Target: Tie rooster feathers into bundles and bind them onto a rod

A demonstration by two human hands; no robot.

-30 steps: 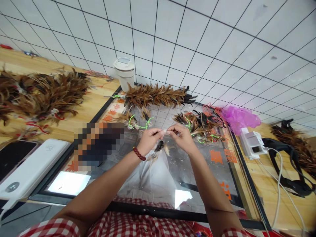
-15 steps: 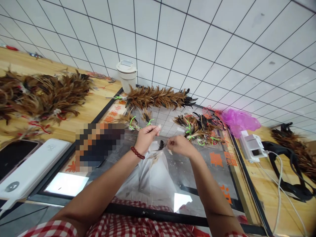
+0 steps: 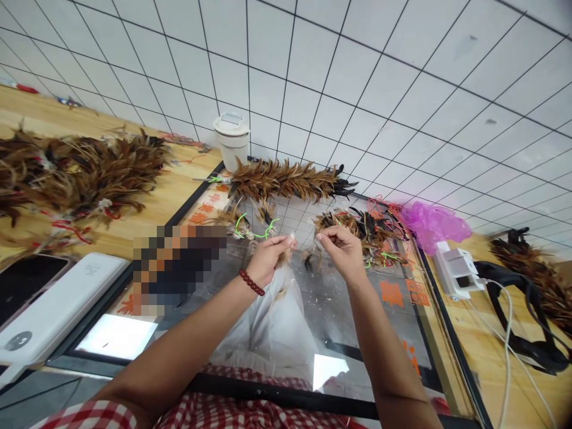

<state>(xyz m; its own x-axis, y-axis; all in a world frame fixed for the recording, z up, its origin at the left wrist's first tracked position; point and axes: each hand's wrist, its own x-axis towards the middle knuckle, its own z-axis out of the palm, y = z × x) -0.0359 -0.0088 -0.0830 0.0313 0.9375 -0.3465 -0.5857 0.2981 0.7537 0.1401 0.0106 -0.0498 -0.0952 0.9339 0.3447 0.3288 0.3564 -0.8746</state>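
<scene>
My left hand (image 3: pixel 268 257), with a dark red bead bracelet (image 3: pixel 251 282) on its wrist, is pinched shut on a small pale feather bundle (image 3: pixel 290 243). To its right, apart from it, my right hand (image 3: pixel 343 247) has thumb and forefinger pressed together; what lies between them is too small to make out. A small dark feather (image 3: pixel 308 260) shows below these fingertips, and I cannot tell whether they hold it. Just behind my right hand lies a pile of brown and black feather bunches (image 3: pixel 375 229) with green ties. Several smaller feather bunches (image 3: pixel 243 225) lie beyond my left hand.
A long brown feather duster (image 3: pixel 286 180) lies across the back of the black-framed glass top (image 3: pixel 357 369). Around it are a white lidded cup (image 3: pixel 231 143), a pink plastic bag (image 3: pixel 433 223), a white plug adapter (image 3: pixel 458 271), a black strap (image 3: pixel 513 316), a white power bank (image 3: pixel 67 304) and feather dusters (image 3: pixel 80 167).
My right hand has risen from low over the glass toward the feather pile. My left hand has shifted slightly, and the pale feathers in it show more clearly.
</scene>
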